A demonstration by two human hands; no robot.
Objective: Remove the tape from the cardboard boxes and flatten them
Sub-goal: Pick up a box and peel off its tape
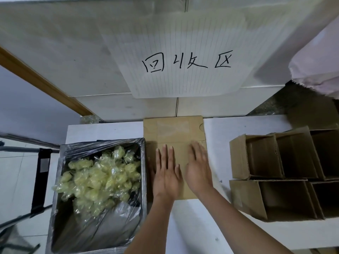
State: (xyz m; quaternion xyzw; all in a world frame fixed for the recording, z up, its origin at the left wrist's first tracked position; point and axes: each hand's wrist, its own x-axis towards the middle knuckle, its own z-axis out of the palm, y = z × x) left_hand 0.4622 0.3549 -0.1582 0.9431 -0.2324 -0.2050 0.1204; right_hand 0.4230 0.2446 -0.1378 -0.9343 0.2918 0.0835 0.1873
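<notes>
A flattened brown cardboard box lies on the white table, reaching to its far edge. My left hand presses flat on the box's near left part, fingers straight and spread. Beside it, my right hand also lies flat on the box, palm down, fingers pointing away from me. Neither hand holds anything. To the right, several open, upright cardboard boxes stand packed together with their flaps up.
A bin lined with a clear plastic bag stands at the left, touching the flattened box; it holds crumpled yellowish tape wads. A white sheet with handwritten characters hangs on the wall behind the table. A black metal frame stands further left.
</notes>
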